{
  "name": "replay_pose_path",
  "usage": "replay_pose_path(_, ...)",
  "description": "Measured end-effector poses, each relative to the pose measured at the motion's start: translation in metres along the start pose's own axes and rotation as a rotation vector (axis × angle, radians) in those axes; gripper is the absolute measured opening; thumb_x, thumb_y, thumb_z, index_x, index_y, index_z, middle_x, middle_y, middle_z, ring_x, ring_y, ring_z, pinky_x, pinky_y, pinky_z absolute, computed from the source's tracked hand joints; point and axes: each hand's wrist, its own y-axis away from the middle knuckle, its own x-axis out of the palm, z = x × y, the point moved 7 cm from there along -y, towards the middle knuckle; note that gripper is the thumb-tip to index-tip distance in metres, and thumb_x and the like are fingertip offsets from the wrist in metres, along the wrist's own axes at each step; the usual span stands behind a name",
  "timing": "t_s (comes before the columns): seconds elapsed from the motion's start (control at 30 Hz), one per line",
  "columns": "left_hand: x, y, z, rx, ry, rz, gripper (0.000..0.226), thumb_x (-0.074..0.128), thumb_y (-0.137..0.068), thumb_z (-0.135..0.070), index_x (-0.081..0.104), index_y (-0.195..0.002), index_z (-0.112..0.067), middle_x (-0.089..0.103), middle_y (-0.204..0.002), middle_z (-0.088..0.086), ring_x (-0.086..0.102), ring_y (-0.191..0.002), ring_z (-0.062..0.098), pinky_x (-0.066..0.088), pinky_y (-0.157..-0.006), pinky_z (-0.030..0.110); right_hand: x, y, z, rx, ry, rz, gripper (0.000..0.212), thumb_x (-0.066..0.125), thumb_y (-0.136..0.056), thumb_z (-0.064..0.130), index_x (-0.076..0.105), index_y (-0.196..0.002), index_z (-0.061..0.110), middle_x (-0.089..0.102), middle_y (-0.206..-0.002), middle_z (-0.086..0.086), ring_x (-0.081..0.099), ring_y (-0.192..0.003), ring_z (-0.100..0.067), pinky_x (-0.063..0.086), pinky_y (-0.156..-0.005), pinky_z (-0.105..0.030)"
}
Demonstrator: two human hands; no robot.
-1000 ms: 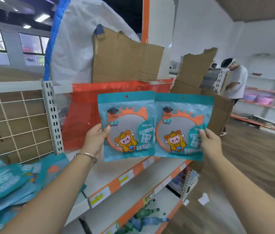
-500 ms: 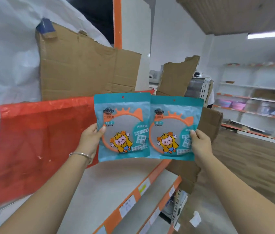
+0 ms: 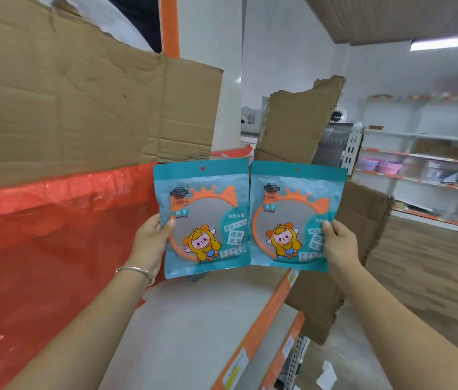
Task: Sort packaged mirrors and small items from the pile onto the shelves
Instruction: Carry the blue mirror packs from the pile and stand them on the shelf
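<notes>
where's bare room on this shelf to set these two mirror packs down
The white shelf top below the left mirror pack and right mirror pack is bare, from the red plastic sheet to the orange price strip at its front. Crowded: flattened cardboard above the sheet, torn cardboard at the far end.

White walls. Wood-plank floor at right. Far shelving, white with orange edges, along back wall. Ceiling light strip lit. Near shelf white, orange front lip. Torn cardboard propped behind, red plastic sheet below it.
</notes>
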Motion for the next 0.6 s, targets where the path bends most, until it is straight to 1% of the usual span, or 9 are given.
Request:
replay_pose_path(0.07, 0.006, -0.011, 0.015, -0.003, 0.022, -0.013, 0.017, 0.05, -0.094, -0.008, 0.063, -0.104, -0.014, 0.069, -0.103, 0.005, 0.066, -0.09, 0.021, 0.056, -0.077, 0.032, 0.005, -0.015, -0.01, 0.0, 0.001, 0.003, 0.028, 0.044, -0.1, 0.022, 0.055, -0.079, 0.008, 0.06, -0.079, -0.011, 0.054, -0.07, -0.023, 0.042, -0.064, -0.033)
replay_pose_path(0.13, 0.012, -0.019, 0.031, -0.011, 0.019, -0.023, 0.02, 0.051, -0.094, -0.008, 0.06, -0.112, -0.009, 0.068, -0.106, 0.008, 0.066, -0.088, 0.02, 0.055, -0.08, 0.035, 0.01, -0.029, -0.021, 0.007, -0.001, 0.018, 0.029, 0.044, -0.1, 0.021, 0.054, -0.075, 0.011, 0.059, -0.074, -0.008, 0.053, -0.066, -0.02, 0.042, -0.061, -0.031)
replay_pose_path(0.2, 0.019, -0.025, 0.045, -0.014, -0.003, -0.034, 0.023, 0.051, -0.094, -0.009, 0.059, -0.115, -0.008, 0.068, -0.107, 0.009, 0.066, -0.091, 0.023, 0.054, -0.084, 0.04, 0.019, -0.045, -0.032, 0.017, 0.0, 0.047, 0.029, 0.043, -0.101, 0.021, 0.057, -0.077, 0.011, 0.06, -0.073, -0.004, 0.054, -0.064, -0.018, 0.043, -0.06, -0.03)
replay_pose_path(0.27, 0.025, -0.03, 0.056, -0.002, -0.043, -0.047, 0.019, 0.052, -0.094, -0.011, 0.061, -0.111, -0.011, 0.068, -0.108, 0.009, 0.065, -0.094, 0.026, 0.053, -0.085, 0.043, 0.028, -0.065, -0.045, 0.035, -0.003, 0.079, 0.028, 0.043, -0.101, 0.02, 0.058, -0.08, 0.009, 0.06, -0.073, -0.003, 0.054, -0.063, -0.017, 0.044, -0.058, -0.029)
replay_pose_path(0.33, 0.03, -0.039, 0.067, 0.017, -0.066, -0.076, 0.017, 0.051, -0.094, -0.011, 0.062, -0.107, -0.015, 0.069, -0.108, 0.009, 0.065, -0.094, 0.026, 0.053, -0.085, 0.043, 0.041, -0.089, -0.058, 0.041, -0.002, 0.123, 0.026, 0.043, -0.101, 0.019, 0.058, -0.084, 0.006, 0.059, -0.073, -0.004, 0.054, -0.062, -0.016, 0.044, -0.055, -0.026)
replay_pose_path(0.4, 0.033, -0.05, 0.078, 0.03, -0.065, -0.141, 0.018, 0.051, -0.094, -0.011, 0.062, -0.108, -0.014, 0.069, -0.107, 0.007, 0.067, -0.09, 0.02, 0.056, -0.081, 0.037, 0.057, -0.115, -0.07, 0.04, 0.009, 0.175, 0.025, 0.042, -0.101, 0.018, 0.057, -0.085, 0.006, 0.059, -0.073, -0.003, 0.054, -0.061, -0.015, 0.043, -0.051, -0.022)
replay_pose_path(0.47, 0.035, -0.062, 0.086, 0.049, -0.058, -0.226, 0.021, 0.05, -0.095, -0.01, 0.059, -0.114, -0.009, 0.069, -0.105, 0.004, 0.068, -0.083, 0.012, 0.059, -0.072, 0.027, 0.073, -0.144, -0.08, 0.049, 0.028, 0.228, 0.025, 0.042, -0.101, 0.019, 0.058, -0.084, 0.009, 0.059, -0.073, -0.002, 0.055, -0.063, -0.015, 0.042, -0.052, -0.023)
replay_pose_path(0.5, 0.035, -0.065, 0.091, 0.05, -0.052, -0.272, 0.024, 0.05, -0.095, -0.01, 0.058, -0.117, -0.007, 0.068, -0.106, 0.004, 0.068, -0.082, 0.011, 0.059, -0.07, 0.024, 0.081, -0.158, -0.086, 0.057, 0.044, 0.26, 0.025, 0.043, -0.101, 0.019, 0.059, -0.085, 0.009, 0.06, -0.074, -0.002, 0.056, -0.063, -0.015, 0.043, -0.053, -0.025)
replay_pose_path(0.6, 0.036, -0.071, 0.104, 0.063, -0.065, -0.399, 0.025, 0.051, -0.094, -0.01, 0.057, -0.118, -0.007, 0.068, -0.107, 0.006, 0.067, -0.083, 0.012, 0.059, -0.07, 0.023, 0.107, -0.202, -0.1, 0.076, 0.052, 0.362, 0.023, 0.043, -0.101, 0.019, 0.062, -0.095, 0.007, 0.063, -0.079, -0.005, 0.059, -0.065, -0.015, 0.046, -0.056, -0.027)
